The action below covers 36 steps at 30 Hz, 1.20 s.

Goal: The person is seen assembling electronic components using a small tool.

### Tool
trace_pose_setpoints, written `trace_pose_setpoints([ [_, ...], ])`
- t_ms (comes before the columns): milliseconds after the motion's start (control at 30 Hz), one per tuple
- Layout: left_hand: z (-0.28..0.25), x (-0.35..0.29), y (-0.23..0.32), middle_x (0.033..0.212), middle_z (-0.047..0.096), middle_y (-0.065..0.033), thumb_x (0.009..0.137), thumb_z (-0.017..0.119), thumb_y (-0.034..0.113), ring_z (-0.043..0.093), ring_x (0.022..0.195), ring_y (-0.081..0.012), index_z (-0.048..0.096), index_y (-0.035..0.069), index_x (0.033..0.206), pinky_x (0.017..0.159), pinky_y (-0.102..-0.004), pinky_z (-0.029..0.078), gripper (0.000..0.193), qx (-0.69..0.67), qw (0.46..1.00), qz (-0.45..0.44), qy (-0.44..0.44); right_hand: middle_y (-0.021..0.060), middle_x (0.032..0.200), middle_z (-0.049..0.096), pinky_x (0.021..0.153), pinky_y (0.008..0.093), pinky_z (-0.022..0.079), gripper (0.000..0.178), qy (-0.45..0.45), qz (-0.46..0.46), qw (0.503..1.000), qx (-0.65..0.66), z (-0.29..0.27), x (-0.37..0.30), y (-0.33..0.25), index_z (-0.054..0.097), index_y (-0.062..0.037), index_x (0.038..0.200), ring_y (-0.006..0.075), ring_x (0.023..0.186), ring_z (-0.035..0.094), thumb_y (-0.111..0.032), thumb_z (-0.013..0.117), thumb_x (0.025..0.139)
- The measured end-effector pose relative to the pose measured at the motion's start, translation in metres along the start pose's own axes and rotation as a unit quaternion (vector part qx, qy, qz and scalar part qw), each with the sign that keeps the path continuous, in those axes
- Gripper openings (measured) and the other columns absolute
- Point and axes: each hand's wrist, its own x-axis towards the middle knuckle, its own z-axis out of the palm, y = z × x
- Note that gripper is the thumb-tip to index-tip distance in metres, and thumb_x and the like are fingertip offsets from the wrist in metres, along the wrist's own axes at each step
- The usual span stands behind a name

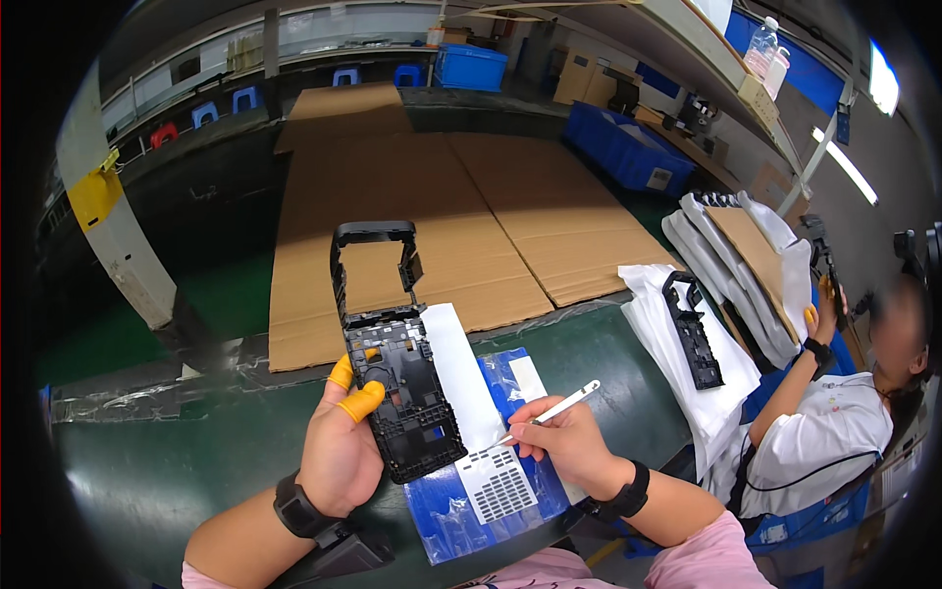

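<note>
My left hand (339, 456), with yellow finger cots on the thumb and a finger, grips a black plastic device housing (404, 393). The housing stands tilted, its open loop-shaped end pointing away from me and its ribbed inside showing. In my right hand (579, 452) is a pair of slim white tweezers (561, 403), pinched between thumb and fingers. Their tip is at the top rows of a white sheet (503, 508) bearing small dark stickers. That sheet lies on a blue box (437, 525) partly covered in clear tape, and a long white strip of paper (453, 368) reaches away beyond it.
Flat cardboard (383, 187) covers the far part of the green table (226, 461). To the right, another black housing (695, 339) lies on white foam sheets (677, 412), beside a stack of wrapped layers (746, 265). A co-worker (824, 422) sits at far right, holding a dark part.
</note>
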Motion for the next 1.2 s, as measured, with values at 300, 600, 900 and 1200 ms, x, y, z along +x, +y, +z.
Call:
trace_pose_setpoints([
  [300,-0.001,-0.004,-0.001,0.106,0.050,-0.0044,0.086,0.039,-0.001,0.050,0.090,-0.0135,0.035,0.010,0.125,0.083,-0.0308,0.044,0.041,-0.040,0.999,-0.023,0.002,0.0111,0.079,0.063,0.052,0.0186,0.041,0.016,-0.066,-0.088,0.991,0.072,0.028,-0.004,-0.060,0.058,0.0035,0.092,0.0091,0.061,0.055,0.002,0.062,0.076],
  [600,0.007,-0.011,0.005,0.114,0.047,-0.0053,0.088,0.038,0.000,0.050,0.097,-0.0153,0.031,0.011,0.129,0.086,-0.0322,0.044,0.044,-0.066,0.997,-0.040,-0.019,0.0153,0.087,0.063,0.066,0.0232,0.048,0.019,-0.138,-0.114,0.977,0.115,0.054,0.010,-0.036,0.056,0.0052,0.096,0.0174,0.078,0.061,0.007,0.059,0.077],
  [900,0.010,-0.011,-0.001,0.115,0.048,-0.0068,0.087,0.041,0.002,0.052,0.098,-0.0173,0.030,0.013,0.131,0.087,-0.0343,0.044,0.047,-0.071,0.996,-0.056,-0.013,0.0165,0.086,0.063,0.066,0.0237,0.049,0.016,-0.109,-0.156,0.977,0.101,0.054,0.006,-0.036,0.056,0.0060,0.094,0.0170,0.075,0.062,0.007,0.058,0.078],
  [1200,0.009,-0.013,-0.003,0.118,0.048,-0.0083,0.085,0.043,0.003,0.053,0.101,-0.0196,0.027,0.014,0.132,0.087,-0.0370,0.046,0.051,-0.065,0.997,-0.049,-0.015,0.0163,0.087,0.063,0.065,0.0232,0.049,0.017,-0.114,-0.143,0.978,0.098,0.055,0.005,-0.034,0.056,0.0063,0.095,0.0161,0.076,0.061,0.007,0.059,0.078],
])
